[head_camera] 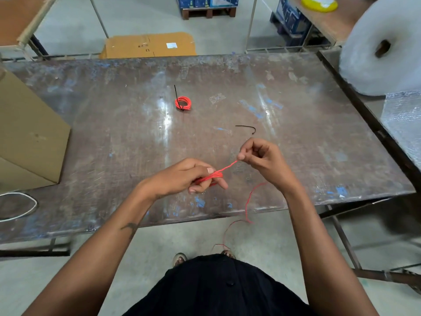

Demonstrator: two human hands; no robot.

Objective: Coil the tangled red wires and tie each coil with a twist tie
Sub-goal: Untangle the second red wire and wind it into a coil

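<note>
- Left hand (193,176) is closed on a partly wound red wire (214,175) looped over its fingers, above the counter's (114,133) near edge.
- Right hand (259,156) pinches the wire's strand; the loose tail hangs past the near edge.
- A tied coil (183,103) lies mid-counter; a black twist tie (247,128) lies apart, beyond the right hand.

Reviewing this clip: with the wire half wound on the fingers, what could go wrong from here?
1. The wraps sit loosely around the left hand's fingers; they could slip off and spring apart when pulled free.
2. The red wire tail hangs off the table edge toward the floor near the feet, so it may snag or knot.
3. The spare twist tie lies beyond the right hand; reaching for it could loosen the coil.
</note>
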